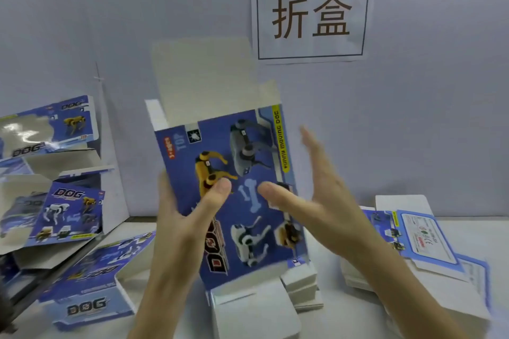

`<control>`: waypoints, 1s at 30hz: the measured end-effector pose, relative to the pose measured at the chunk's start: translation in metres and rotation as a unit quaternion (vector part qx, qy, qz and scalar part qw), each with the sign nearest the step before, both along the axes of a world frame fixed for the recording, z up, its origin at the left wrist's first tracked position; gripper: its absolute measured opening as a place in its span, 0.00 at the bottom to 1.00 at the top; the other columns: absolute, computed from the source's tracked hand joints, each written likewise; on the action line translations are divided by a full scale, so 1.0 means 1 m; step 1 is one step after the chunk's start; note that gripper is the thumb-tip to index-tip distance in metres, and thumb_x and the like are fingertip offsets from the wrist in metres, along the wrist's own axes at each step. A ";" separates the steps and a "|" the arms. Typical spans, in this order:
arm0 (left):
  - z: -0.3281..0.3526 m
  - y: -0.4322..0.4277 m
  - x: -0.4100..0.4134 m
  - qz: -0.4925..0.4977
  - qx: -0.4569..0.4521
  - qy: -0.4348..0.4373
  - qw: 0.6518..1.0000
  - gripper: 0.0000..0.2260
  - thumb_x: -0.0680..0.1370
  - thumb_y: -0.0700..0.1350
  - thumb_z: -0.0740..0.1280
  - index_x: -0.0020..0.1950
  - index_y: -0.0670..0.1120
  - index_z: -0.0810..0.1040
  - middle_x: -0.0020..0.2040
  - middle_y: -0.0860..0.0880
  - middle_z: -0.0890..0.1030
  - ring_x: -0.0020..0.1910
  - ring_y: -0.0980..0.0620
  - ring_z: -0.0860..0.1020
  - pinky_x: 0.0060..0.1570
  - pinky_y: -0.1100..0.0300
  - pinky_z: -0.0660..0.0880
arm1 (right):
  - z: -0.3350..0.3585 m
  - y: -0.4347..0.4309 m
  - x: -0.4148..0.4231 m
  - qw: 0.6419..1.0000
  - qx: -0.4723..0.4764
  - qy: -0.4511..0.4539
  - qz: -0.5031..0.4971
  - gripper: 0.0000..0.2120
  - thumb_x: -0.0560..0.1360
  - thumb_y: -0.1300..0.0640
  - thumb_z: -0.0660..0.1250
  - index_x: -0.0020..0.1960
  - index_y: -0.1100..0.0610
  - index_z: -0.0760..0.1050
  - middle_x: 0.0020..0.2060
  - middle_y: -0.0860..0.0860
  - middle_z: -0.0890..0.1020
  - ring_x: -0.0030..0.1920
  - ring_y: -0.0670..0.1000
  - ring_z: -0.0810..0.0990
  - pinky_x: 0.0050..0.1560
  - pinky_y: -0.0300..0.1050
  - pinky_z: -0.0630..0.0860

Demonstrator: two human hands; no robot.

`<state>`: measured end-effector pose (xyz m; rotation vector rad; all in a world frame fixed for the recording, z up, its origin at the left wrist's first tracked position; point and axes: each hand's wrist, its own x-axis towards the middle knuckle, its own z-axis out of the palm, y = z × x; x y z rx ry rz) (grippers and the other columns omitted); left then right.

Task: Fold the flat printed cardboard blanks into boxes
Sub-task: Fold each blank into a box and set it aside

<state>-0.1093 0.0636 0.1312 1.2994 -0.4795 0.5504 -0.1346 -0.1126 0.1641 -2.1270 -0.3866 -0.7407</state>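
We see the left hand (181, 217) gripping the half-opened box (248, 162) mid-air at centre, thumb on its printed front. Right hand (322, 195) flat, fingers straight, thumb touching the front. Folded boxes (66, 212) left, flat blanks (418, 242) right on the table (473, 231). Wall sign (311, 16) with 2 characters behind.

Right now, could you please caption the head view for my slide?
Left hand grips a box, open right hand at its side; blanks stacked right.

Blue dog-printed box (256, 151) stood upright, top flaps open, white inside showing; flat blanks (429, 237) lay stacked at right, folded boxes (66, 209) piled at left.
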 end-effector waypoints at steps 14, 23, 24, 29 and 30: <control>-0.017 0.002 0.022 -0.163 0.076 0.126 0.976 0.47 0.50 0.65 0.81 0.65 0.52 0.71 0.55 0.48 0.84 0.51 0.44 0.84 0.48 0.47 0.80 | -0.036 -0.024 0.001 0.951 0.253 0.115 0.132 0.15 0.67 0.42 0.64 0.47 0.52 0.78 0.42 0.52 0.86 0.44 0.52 0.85 0.38 0.39 0.81; -0.011 -0.001 0.011 -0.122 0.093 0.035 0.987 0.42 0.60 0.60 0.73 0.67 0.79 0.55 0.67 0.66 0.72 0.60 0.55 0.79 0.44 0.59 0.81 | -0.042 -0.032 -0.009 0.966 0.185 0.038 0.178 0.37 0.66 0.38 0.67 0.73 0.31 0.56 0.68 0.34 0.70 0.67 0.41 0.73 0.59 0.39 0.76; -0.011 0.000 0.009 -0.136 0.100 0.018 0.985 0.41 0.60 0.59 0.75 0.67 0.79 0.58 0.66 0.64 0.73 0.60 0.53 0.80 0.44 0.57 0.81 | -0.040 -0.033 -0.009 0.973 0.163 0.010 0.164 0.37 0.67 0.39 0.67 0.72 0.30 0.56 0.70 0.33 0.67 0.68 0.41 0.70 0.60 0.40 0.74; -0.010 0.003 0.001 -0.148 0.110 -0.031 0.982 0.39 0.59 0.65 0.77 0.68 0.70 0.66 0.66 0.46 0.75 0.57 0.43 0.81 0.43 0.48 0.81 | -0.039 -0.037 -0.012 0.980 0.112 -0.074 0.149 0.33 0.69 0.42 0.66 0.71 0.31 0.60 0.70 0.39 0.71 0.66 0.48 0.74 0.58 0.52 0.75; -0.009 0.002 0.000 -0.132 0.122 -0.047 0.983 0.38 0.61 0.62 0.77 0.68 0.70 0.66 0.68 0.46 0.72 0.58 0.43 0.80 0.44 0.45 0.81 | -0.039 -0.037 -0.013 0.978 0.115 -0.076 0.158 0.33 0.69 0.43 0.66 0.71 0.32 0.60 0.70 0.40 0.71 0.66 0.50 0.74 0.58 0.57 0.76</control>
